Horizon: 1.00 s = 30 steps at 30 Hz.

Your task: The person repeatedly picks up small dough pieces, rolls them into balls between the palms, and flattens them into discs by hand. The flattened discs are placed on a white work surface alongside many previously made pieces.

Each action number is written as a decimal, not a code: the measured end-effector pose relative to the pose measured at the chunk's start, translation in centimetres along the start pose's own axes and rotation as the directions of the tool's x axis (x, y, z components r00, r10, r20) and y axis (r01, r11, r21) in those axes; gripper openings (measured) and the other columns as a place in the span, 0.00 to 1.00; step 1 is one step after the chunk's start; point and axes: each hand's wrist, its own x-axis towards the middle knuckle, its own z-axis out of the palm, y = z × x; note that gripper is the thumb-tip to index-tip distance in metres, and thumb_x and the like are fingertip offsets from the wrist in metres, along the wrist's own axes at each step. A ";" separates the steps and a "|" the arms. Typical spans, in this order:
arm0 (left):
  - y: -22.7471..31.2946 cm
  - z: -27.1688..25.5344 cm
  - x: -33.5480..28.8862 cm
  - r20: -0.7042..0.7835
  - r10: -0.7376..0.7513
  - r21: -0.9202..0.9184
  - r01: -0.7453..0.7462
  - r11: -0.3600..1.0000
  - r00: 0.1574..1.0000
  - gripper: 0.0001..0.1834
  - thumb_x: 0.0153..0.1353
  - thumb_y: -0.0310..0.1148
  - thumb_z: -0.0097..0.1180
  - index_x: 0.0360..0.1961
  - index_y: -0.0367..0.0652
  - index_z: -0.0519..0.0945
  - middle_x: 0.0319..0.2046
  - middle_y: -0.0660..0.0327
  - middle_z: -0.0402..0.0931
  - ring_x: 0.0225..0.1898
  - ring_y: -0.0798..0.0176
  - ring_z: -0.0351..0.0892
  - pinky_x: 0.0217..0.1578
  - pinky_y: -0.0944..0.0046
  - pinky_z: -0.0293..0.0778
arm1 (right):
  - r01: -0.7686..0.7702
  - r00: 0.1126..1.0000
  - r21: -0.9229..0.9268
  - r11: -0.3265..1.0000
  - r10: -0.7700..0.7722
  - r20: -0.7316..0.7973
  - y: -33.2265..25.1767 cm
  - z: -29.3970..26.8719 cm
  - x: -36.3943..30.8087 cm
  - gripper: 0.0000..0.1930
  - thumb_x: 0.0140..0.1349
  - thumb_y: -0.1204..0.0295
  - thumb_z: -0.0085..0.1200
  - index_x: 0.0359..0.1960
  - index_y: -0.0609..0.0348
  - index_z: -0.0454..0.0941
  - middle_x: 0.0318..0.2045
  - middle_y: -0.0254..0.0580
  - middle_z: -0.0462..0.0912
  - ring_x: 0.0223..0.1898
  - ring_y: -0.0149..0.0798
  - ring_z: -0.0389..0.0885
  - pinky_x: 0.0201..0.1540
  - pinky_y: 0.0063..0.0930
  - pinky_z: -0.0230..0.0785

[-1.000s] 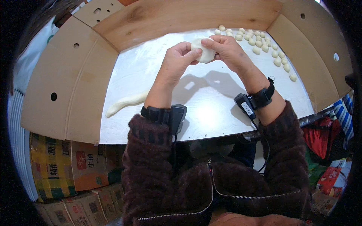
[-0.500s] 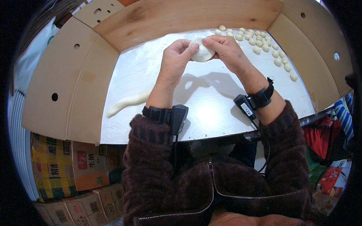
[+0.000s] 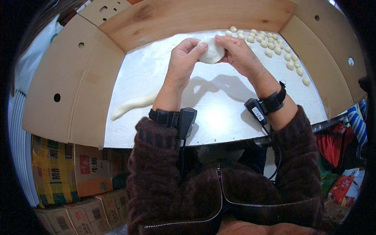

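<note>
"Pinching the rim of a flat dough disc [image 3: 212, 53], is that the left hand [image 3: 183, 60]?"

"Yes, thumb on the face at the disc's left side, fingers partly hidden behind. The right hand [image 3: 239, 53] pinches the upper right rim, also thumb in front"

"So where is the disc?"

"Held up between both hands, over the bench [image 3: 145, 78] toward its far edge. Their shadow falls on the white surface nearer the person"

"What lies on the bench?"

"A thick dough roll [image 3: 132, 107] near the left edge, its inner end reaching the left forearm. Small dough balls [image 3: 271, 46] gather at the far right corner and trail down beside the right edge"

"And around it?"

"A wooden board [image 3: 196, 16] stands along the far edge, with cardboard panels [image 3: 72, 92] at the left and right edges"
</note>
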 end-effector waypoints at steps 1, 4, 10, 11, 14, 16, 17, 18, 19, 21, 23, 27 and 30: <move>0.0 -0.1 0.0 -0.007 0.001 -0.013 -0.001 1.000 1.000 0.14 0.60 0.37 0.61 0.38 0.35 0.80 0.32 0.61 0.79 0.35 0.71 0.75 0.40 0.71 0.71 | -0.015 1.000 -0.002 1.000 0.015 -0.008 0.0 0.0 0.0 0.19 0.63 0.56 0.56 0.39 0.64 0.80 0.34 0.40 0.82 0.37 0.32 0.82 0.45 0.26 0.76; 0.1 -0.1 -0.1 0.067 -0.062 0.042 0.060 0.997 0.996 0.10 0.60 0.35 0.61 0.37 0.40 0.80 0.32 0.65 0.79 0.36 0.72 0.77 0.42 0.69 0.73 | 0.007 0.999 -0.155 0.988 -0.001 0.042 -0.1 -0.4 0.0 0.18 0.63 0.56 0.55 0.38 0.61 0.81 0.32 0.37 0.82 0.35 0.29 0.81 0.42 0.24 0.75; 0.0 0.0 -0.1 0.071 -0.093 0.060 0.089 0.994 0.993 0.11 0.60 0.36 0.62 0.37 0.39 0.80 0.31 0.65 0.79 0.34 0.72 0.76 0.40 0.72 0.72 | 0.041 0.999 -0.271 0.962 -0.034 0.033 -0.2 -0.8 0.0 0.18 0.62 0.54 0.56 0.38 0.58 0.82 0.30 0.35 0.82 0.33 0.28 0.80 0.37 0.21 0.72; 0.1 -0.1 -0.1 0.057 -0.086 0.068 0.082 0.994 0.995 0.11 0.59 0.36 0.62 0.37 0.39 0.80 0.31 0.65 0.79 0.34 0.72 0.77 0.40 0.72 0.72 | 0.045 0.999 -0.180 0.983 -0.044 0.015 -0.1 -0.6 0.0 0.18 0.62 0.55 0.56 0.35 0.60 0.82 0.28 0.35 0.81 0.32 0.27 0.79 0.36 0.21 0.72; 0.3 -0.4 -0.2 0.063 -0.075 0.080 0.070 0.994 0.995 0.11 0.59 0.35 0.62 0.36 0.39 0.80 0.31 0.65 0.79 0.34 0.72 0.77 0.41 0.71 0.73 | -0.011 1.000 -0.059 0.998 0.012 0.017 0.1 -0.5 0.1 0.19 0.62 0.55 0.56 0.36 0.61 0.83 0.28 0.35 0.81 0.30 0.28 0.79 0.34 0.21 0.71; 0.3 -0.4 -0.2 0.084 -0.088 0.104 0.079 0.991 0.993 0.11 0.59 0.35 0.62 0.36 0.38 0.80 0.30 0.65 0.79 0.34 0.71 0.77 0.41 0.71 0.74 | 0.004 0.999 -0.314 0.949 0.011 0.046 -0.1 -0.9 0.3 0.20 0.63 0.52 0.55 0.38 0.58 0.83 0.31 0.37 0.82 0.33 0.29 0.80 0.38 0.23 0.73; 0.3 -0.3 -0.2 0.070 -0.107 0.092 0.100 0.991 0.992 0.11 0.59 0.35 0.63 0.36 0.38 0.80 0.31 0.64 0.79 0.35 0.71 0.77 0.41 0.70 0.74 | 0.021 0.998 -0.432 0.902 0.006 0.061 -0.1 -1.1 0.3 0.20 0.64 0.51 0.54 0.39 0.57 0.83 0.33 0.37 0.82 0.34 0.29 0.81 0.40 0.24 0.75; 0.2 -0.2 -0.2 0.051 -0.124 0.077 0.120 0.990 0.991 0.11 0.59 0.36 0.63 0.37 0.38 0.80 0.31 0.64 0.79 0.35 0.71 0.78 0.41 0.70 0.74 | 0.055 0.997 -0.433 0.900 -0.023 0.078 -0.1 -1.2 0.3 0.20 0.64 0.51 0.54 0.40 0.57 0.83 0.33 0.38 0.82 0.35 0.29 0.81 0.40 0.24 0.75; 0.1 -0.1 -0.2 0.030 -0.141 0.062 0.139 0.988 0.990 0.12 0.59 0.36 0.63 0.37 0.38 0.79 0.31 0.64 0.79 0.35 0.71 0.78 0.40 0.69 0.75 | 0.067 0.997 -0.441 0.895 -0.041 0.067 -0.2 -1.3 0.4 0.21 0.64 0.51 0.54 0.41 0.57 0.82 0.34 0.39 0.83 0.35 0.30 0.82 0.41 0.24 0.76; 0.1 0.1 -0.2 0.042 -0.186 0.039 0.185 0.982 0.982 0.13 0.59 0.36 0.63 0.38 0.38 0.79 0.32 0.63 0.79 0.35 0.70 0.78 0.40 0.68 0.75 | 0.047 0.999 -0.353 0.934 -0.045 0.016 -0.2 -1.2 0.4 0.21 0.63 0.53 0.55 0.42 0.59 0.82 0.34 0.39 0.83 0.34 0.31 0.82 0.40 0.24 0.76; 0.1 0.0 -0.2 0.054 -0.193 0.028 0.192 0.981 0.980 0.14 0.59 0.37 0.63 0.39 0.38 0.79 0.33 0.63 0.78 0.36 0.70 0.78 0.41 0.68 0.76 | -0.020 0.999 -0.148 0.989 0.014 -0.047 -0.1 -0.8 0.3 0.20 0.62 0.55 0.56 0.40 0.62 0.82 0.32 0.38 0.82 0.32 0.31 0.81 0.37 0.22 0.75; 0.2 -0.5 -0.1 0.075 -0.155 0.042 0.153 0.987 0.985 0.15 0.59 0.37 0.63 0.39 0.37 0.78 0.34 0.62 0.78 0.35 0.70 0.78 0.41 0.68 0.75 | 0.028 0.999 -0.249 0.968 -0.033 -0.014 -0.1 -0.3 -0.1 0.18 0.61 0.56 0.57 0.38 0.62 0.83 0.31 0.39 0.82 0.31 0.31 0.81 0.36 0.23 0.75; 0.1 -0.6 -0.1 0.091 -0.154 0.067 0.148 0.987 0.984 0.17 0.56 0.39 0.65 0.39 0.36 0.79 0.32 0.61 0.79 0.32 0.70 0.77 0.36 0.70 0.72 | 0.031 0.999 -0.319 0.947 -0.018 0.042 -0.3 -0.5 -0.2 0.18 0.61 0.57 0.57 0.38 0.61 0.83 0.31 0.40 0.82 0.32 0.31 0.81 0.36 0.23 0.75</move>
